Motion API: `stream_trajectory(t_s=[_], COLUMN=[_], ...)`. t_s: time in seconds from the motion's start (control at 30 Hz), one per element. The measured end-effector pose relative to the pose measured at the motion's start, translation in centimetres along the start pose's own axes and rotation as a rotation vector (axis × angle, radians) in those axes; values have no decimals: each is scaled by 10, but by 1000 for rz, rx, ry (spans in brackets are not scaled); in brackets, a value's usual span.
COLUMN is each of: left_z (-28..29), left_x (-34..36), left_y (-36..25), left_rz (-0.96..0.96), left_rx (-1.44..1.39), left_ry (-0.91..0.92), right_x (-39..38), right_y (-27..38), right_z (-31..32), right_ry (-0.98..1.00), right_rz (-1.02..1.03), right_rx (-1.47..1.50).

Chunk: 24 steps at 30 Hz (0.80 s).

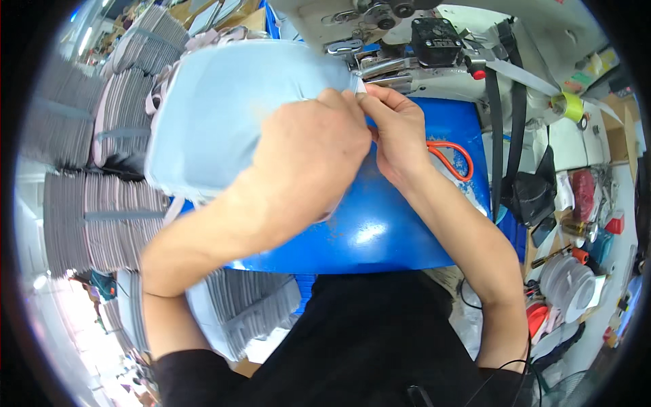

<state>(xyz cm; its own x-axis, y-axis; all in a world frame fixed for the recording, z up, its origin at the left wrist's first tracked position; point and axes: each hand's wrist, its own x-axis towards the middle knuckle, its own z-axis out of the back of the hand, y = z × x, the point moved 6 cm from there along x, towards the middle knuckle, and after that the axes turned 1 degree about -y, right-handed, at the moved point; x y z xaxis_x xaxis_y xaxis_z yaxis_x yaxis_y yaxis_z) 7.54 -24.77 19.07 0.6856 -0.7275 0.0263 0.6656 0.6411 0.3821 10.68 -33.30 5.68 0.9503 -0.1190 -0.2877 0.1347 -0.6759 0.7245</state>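
A light-blue fabric panel (217, 115) with rounded corners lies at the left of the blue work table, reaching under my left hand. At its right edge a small white tab (361, 86) sticks up. My left hand (315, 146) is closed in a pinch at this edge, its back hiding most of its fingertips. Against it, my right hand (399, 129) pinches the white tab between thumb and forefinger. Both hands meet just in front of the sewing machine (380, 61). Orange-handled scissors (468, 166) lie beside my right wrist.
Tied stacks of grey fabric panels (122, 203) rise along the left, and another stack (247, 305) sits below the blue table (359, 237). Black straps (517, 129) hang at the right, near a yellow-green tape roll (568, 107). Beyond them is a cluttered side surface with clear plastic lids (566, 285).
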Motion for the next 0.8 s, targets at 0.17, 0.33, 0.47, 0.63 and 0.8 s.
stream_trajectory(t_s=[0.17, 0.33, 0.47, 0.63, 0.8], left_z=[-16, -26, -16, -39, -28], left_x=[15, 6, -35, -62, -43], left_y=[-14, -9, -32, -46, -31], left_rz=[58, 257, 225, 28, -93], left_rx=[-140, -497, -505, -614, -571], left_ry=[-92, -200, -512, -663, -677], right_x=[-6, -22, -65, -83, -65], right_y=[3, 9, 14, 10, 0], right_z=[3, 31, 49, 45, 38], right_ry=[57, 161, 163, 123, 156], right_rz=[26, 336, 373, 16, 36], right_rx=[21, -494, -666, -396, -249])
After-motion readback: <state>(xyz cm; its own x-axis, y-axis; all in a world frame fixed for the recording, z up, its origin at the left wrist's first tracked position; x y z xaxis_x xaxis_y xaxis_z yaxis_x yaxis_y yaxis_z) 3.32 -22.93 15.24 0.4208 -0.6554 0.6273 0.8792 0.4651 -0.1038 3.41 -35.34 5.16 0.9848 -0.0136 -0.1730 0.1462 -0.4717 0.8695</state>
